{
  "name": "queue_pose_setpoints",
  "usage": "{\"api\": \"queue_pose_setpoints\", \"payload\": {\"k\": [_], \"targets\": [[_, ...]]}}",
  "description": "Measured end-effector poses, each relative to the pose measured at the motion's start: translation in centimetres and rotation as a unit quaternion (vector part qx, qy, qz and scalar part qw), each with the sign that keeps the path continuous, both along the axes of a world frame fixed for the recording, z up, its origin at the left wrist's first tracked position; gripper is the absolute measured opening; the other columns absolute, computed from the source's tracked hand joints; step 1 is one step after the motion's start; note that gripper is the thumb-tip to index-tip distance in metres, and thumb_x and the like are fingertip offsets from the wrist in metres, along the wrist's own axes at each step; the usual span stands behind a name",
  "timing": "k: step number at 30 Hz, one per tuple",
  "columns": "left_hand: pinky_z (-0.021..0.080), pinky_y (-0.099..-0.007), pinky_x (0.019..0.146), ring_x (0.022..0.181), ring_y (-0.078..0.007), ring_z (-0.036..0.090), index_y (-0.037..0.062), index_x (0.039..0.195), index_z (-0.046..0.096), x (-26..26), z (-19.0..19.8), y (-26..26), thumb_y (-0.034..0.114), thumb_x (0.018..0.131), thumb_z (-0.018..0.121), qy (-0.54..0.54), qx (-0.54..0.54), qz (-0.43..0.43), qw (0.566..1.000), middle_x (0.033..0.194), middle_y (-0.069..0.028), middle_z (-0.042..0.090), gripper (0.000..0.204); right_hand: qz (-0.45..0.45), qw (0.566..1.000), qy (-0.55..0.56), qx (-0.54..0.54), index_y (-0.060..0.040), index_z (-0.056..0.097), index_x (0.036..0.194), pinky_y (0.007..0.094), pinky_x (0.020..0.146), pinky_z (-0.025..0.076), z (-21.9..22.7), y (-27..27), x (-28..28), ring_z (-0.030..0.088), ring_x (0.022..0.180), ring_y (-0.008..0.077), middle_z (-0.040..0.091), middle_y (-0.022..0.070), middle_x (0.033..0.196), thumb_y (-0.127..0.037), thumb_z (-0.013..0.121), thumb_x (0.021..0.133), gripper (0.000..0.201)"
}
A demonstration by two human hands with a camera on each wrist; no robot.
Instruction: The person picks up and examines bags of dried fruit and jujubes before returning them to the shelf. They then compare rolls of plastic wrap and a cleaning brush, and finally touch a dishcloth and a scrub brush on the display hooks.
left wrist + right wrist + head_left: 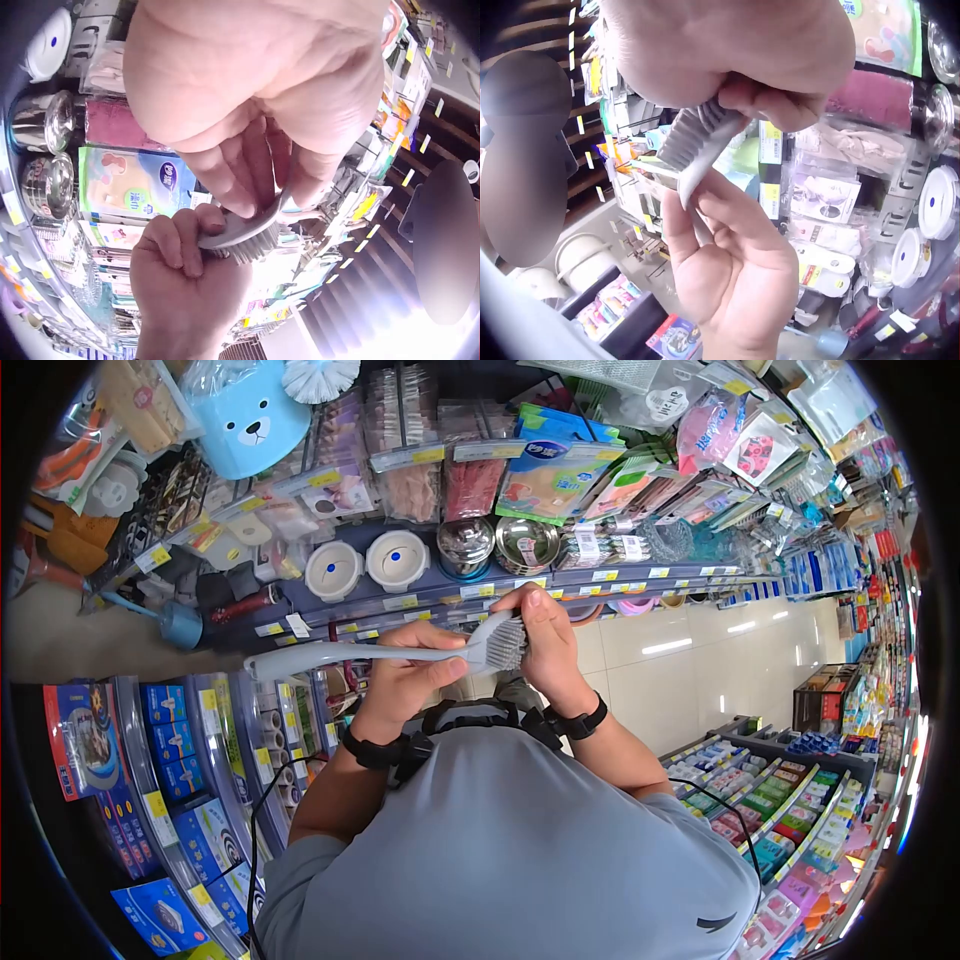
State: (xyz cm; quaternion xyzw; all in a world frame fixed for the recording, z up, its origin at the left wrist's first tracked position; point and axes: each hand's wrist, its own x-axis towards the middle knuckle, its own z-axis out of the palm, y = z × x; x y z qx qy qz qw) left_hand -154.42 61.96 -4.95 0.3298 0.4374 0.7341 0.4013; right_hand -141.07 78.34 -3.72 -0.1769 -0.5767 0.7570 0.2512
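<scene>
A light grey long-handled scrubbing brush [340, 653] is held crosswise in front of the chest, its handle pointing left. My left hand [405, 675] pinches the neck of the handle between thumb and fingers, close to the head. At the other end my right hand [550, 645] grips the tip of the brush head, fingers curled at its edge. Grey bristles [259, 246] show below the curved head in the left wrist view. In the right wrist view the bristles [690, 139] face left, between the right hand above and the left hand [735, 277] below.
Ahead stands a shelf with white round containers [397, 559], steel pots [466, 547] and hanging packets [560, 465]. Boxed goods [170, 740] fill a shelf at the left. Tiled floor [700, 650] runs off to the right, beside another stocked shelf [780, 800].
</scene>
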Motion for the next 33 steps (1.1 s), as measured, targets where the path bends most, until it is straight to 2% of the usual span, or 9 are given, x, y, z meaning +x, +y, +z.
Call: {"api": "queue_pose_setpoints", "payload": {"k": [7,9,10,12,15,17,19,23,33], "targets": [[0.052,-0.0256,0.082,0.09,-0.0094,0.065,0.001,0.106,0.069,-0.9,-0.9,-0.1,0.01,0.091,0.081,-0.092,0.041,0.025,0.995,0.101,-0.006,0.072,0.022,0.03,0.999,-0.023,-0.039,-0.0004,0.065,0.117,0.0275,0.082,0.048,-0.9,1.2,0.6,0.061,0.088,0.012,0.068,0.0059,0.098,-0.052,0.03,0.113,0.063],[0.052,-0.0262,0.082,0.09,-0.0095,0.065,0.0013,0.108,0.068,-1.2,-1.4,-0.3,0.01,0.092,0.08,-0.091,0.043,0.026,0.995,0.1,-0.0058,0.072,0.022,0.035,0.999,0.015,-0.028,-0.0004,0.057,0.132,0.0304,0.089,0.047,-0.7,1.2,0.3,0.062,0.108,0.0186,0.067,0.0126,0.122,-0.062,0.028,0.109,0.072],[0.052,-0.0267,0.082,0.09,-0.0097,0.065,0.0015,0.109,0.068,-1.3,-1.5,-0.3,0.011,0.093,0.079,-0.091,0.045,0.027,0.994,0.1,-0.0057,0.072,0.022,0.035,0.999,0.015,-0.028,-0.0004,0.057,0.132,0.0304,0.089,0.047,-0.4,1.1,0.2,0.062,0.108,0.0186,0.067,0.0126,0.122,-0.062,0.028,0.109,0.072],[0.053,-0.028,0.081,0.089,-0.0105,0.065,0.0013,0.112,0.066,-1.3,-1.2,-0.2,0.01,0.095,0.076,-0.102,0.061,0.05,0.992,0.1,-0.0062,0.071,0.021,0.034,0.959,0.141,-0.245,-0.0002,0.043,0.148,0.0367,0.102,0.046,1.7,0.6,-0.3,0.054,0.133,0.0284,0.054,0.0204,0.147,-0.072,0.03,0.103,0.086],[0.053,-0.0342,0.086,0.094,-0.0157,0.066,0.0023,0.117,0.063,-2.0,-1.3,-0.4,0.012,0.101,0.068,-0.129,0.098,0.074,0.984,0.106,-0.0081,0.069,0.019,0.019,0.924,0.184,-0.335,-0.0018,0.034,0.156,0.0429,0.113,0.043,2.6,1.2,-0.1,0.044,0.145,0.0368,0.041,0.0252,0.158,-0.078,0.034,0.098,0.096],[0.052,-0.0392,0.092,0.099,-0.02,0.067,0.0037,0.12,0.06,-2.6,-1.5,-0.6,0.014,0.104,0.063,-0.145,0.119,0.076,0.979,0.111,-0.0095,0.068,0.02,0.031,0.92,0.195,-0.338,-0.0036,0.03,0.158,0.0487,0.12,0.038,2.5,1.7,0.3,0.042,0.146,0.0404,0.038,0.0267,0.159,-0.079,0.034,0.097,0.096],[0.054,-0.0326,0.083,0.091,-0.0144,0.065,-0.0002,0.12,0.063,-2.9,-1.7,-0.7,0.008,0.104,0.063,-0.127,0.132,0.154,0.971,0.108,-0.0058,0.064,0.018,0.04,0.914,0.215,-0.343,-0.0057,0.027,0.16,0.051,0.119,0.039,2.8,1.8,0.6,0.041,0.146,0.0426,0.037,0.0277,0.16,-0.078,0.035,0.098,0.095],[0.049,-0.0279,0.081,0.089,-0.0117,0.057,-0.0011,0.115,0.063,-2.9,-1.1,-0.6,0.017,0.103,0.067,-0.059,0.14,0.214,0.965,0.106,-0.0039,0.059,0.022,0.043,0.908,0.226,-0.351,-0.0076,0.024,0.161,0.053,0.12,0.038,3.2,1.7,0.8,0.04,0.146,0.0445,0.035,0.0284,0.161,-0.077,0.034,0.098,0.094],[0.045,-0.0266,0.075,0.084,-0.0109,0.053,-0.0004,0.102,0.062,-2.4,-1.2,-0.5,0.028,0.103,0.067,-0.066,0.113,0.184,0.974,0.097,-0.0055,0.058,0.029,0.062,0.911,0.231,-0.335,-0.0095,0.026,0.161,0.0525,0.12,0.038,3.6,1.5,0.9,0.041,0.146,0.0441,0.035,0.0277,0.161,-0.075,0.032,0.101,0.089]]}}
